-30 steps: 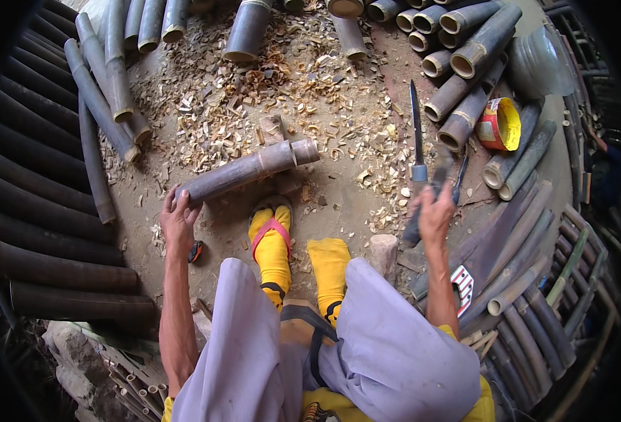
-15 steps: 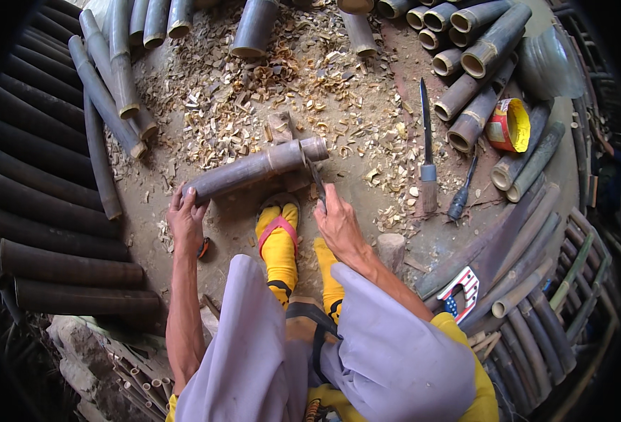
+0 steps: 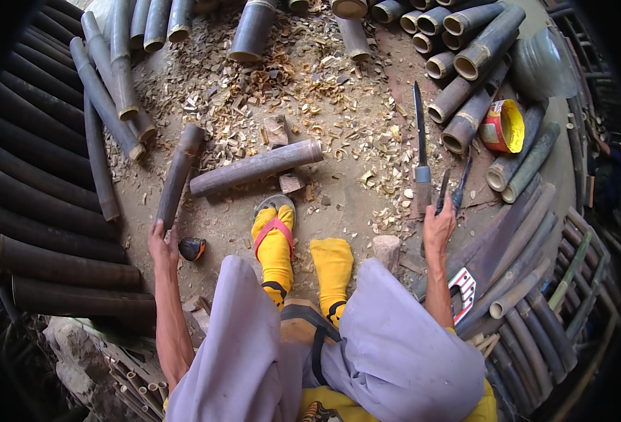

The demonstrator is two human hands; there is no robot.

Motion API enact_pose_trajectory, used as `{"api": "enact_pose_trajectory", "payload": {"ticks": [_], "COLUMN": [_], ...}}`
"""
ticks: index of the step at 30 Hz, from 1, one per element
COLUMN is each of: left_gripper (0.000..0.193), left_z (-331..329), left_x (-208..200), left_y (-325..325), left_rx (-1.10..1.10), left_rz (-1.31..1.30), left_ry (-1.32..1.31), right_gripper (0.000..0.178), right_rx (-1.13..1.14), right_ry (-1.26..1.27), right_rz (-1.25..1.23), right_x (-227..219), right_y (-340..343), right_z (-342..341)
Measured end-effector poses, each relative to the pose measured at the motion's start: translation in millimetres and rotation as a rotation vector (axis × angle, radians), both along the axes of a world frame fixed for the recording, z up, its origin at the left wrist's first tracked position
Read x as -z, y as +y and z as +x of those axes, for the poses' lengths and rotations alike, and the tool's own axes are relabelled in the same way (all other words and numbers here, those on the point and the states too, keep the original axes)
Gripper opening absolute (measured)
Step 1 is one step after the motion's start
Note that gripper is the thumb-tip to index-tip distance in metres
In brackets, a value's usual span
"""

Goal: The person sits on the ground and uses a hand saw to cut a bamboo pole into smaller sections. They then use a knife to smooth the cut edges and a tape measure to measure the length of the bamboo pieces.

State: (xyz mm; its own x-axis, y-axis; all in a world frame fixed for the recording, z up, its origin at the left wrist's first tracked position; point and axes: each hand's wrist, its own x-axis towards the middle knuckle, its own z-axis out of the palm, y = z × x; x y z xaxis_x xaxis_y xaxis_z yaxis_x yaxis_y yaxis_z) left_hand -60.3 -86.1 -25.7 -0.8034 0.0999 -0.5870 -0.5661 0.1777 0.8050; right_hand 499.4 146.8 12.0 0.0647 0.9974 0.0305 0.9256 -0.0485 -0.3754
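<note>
My left hand [image 3: 163, 245] grips the near end of a dark bamboo tube [image 3: 179, 172], which slants up and away at the left. A second bamboo tube [image 3: 254, 167] lies across a small wooden block [image 3: 291, 183], touched by neither hand. Out to the right, my right hand [image 3: 438, 228] is closed on a small knife [image 3: 444, 186] with a dark blade pointing away. Close by its fingers is a thin tool with a dark blue handle [image 3: 458, 195]; whether they touch is unclear. A long-bladed knife [image 3: 421, 137] with a wooden handle lies just left of them.
A black and orange object [image 3: 191, 248] sits beside my left hand. Wood chips [image 3: 310, 84] litter the ground ahead. Bamboo tubes line the left side [image 3: 57, 218] and upper right [image 3: 490, 46]. A red and yellow container [image 3: 504, 126] and a handsaw handle [image 3: 463, 292] are at the right.
My left hand has drawn a bamboo tube left off the block and turned it lengthwise; the other tube stays there. My right hand has moved right with the knife, away from the tubes.
</note>
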Motion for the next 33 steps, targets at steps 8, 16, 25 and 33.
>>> {"api": "enact_pose_trajectory", "payload": {"ticks": [8, 16, 25, 33], "left_gripper": [0.061, 0.066, 0.065, 0.062], "left_z": [112, 126, 132, 136], "left_x": [-54, -24, -28, -29], "left_y": [99, 178, 182, 189], "left_rx": [1.064, 1.617, 1.534, 1.434], "left_rz": [-0.357, -0.258, -0.183, -0.163], "left_ry": [1.060, 1.048, 0.964, 0.926], "right_gripper": [0.056, 0.047, 0.052, 0.061], "right_rx": [0.020, 0.084, -0.401, -0.419], "right_ry": [-0.130, -0.250, 0.254, 0.303], "right_rz": [-0.157, -0.214, -0.248, -0.040], "right_x": [9, 0, 5, 55], "right_y": [27, 29, -37, -22], "right_z": [30, 7, -173, -233]}}
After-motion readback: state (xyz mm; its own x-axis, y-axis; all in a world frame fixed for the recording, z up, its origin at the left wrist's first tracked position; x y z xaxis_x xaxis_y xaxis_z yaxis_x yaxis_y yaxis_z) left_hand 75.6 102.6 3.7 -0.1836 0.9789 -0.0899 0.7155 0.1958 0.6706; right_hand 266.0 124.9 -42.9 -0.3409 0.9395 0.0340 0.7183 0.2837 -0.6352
